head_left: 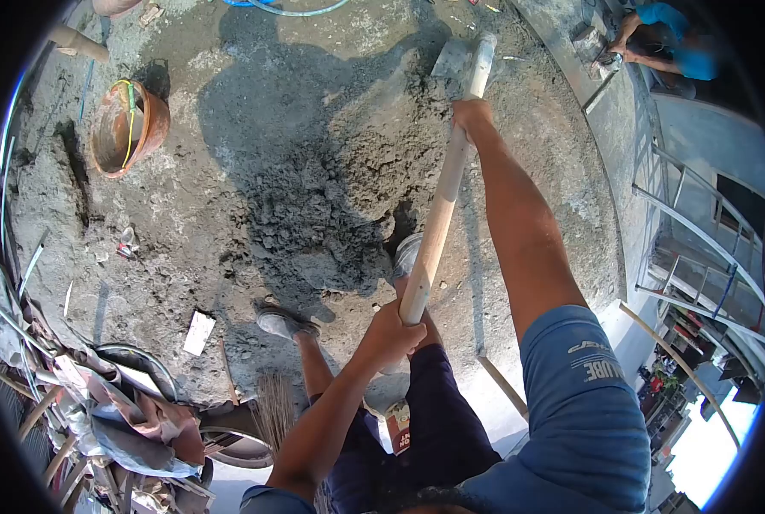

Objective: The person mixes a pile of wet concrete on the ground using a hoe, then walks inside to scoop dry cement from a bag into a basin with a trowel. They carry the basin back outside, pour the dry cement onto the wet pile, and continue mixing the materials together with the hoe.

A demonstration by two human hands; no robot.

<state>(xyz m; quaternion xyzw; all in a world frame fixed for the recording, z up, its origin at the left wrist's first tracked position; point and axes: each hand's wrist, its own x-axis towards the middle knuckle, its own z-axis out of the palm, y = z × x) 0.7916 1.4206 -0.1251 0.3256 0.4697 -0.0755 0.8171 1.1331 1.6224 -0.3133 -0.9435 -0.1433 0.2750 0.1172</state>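
A long wooden-handled hoe [442, 206] runs slantwise across the view, its flat grey metal blade [453, 60] at the far end. Close to my body, my left hand [391, 334] is wrapped round the near end of the handle. Farther up, below the blade, my right hand [471, 116] grips the same handle with my arm stretched out. A heap of dark wet mortar [314, 214] lies on the ground in front of my feet, left of the handle. Beside it is a paler, sandy patch of the mix [387, 158].
An orange-brown bucket [155, 128] stands tilted at left. Scrap and sacks [134, 420] pile up at lower left, beside a stick broom [275, 407]. A person in blue [687, 43] crouches at upper right. A metal ladder-like frame [708, 231] is on the right.
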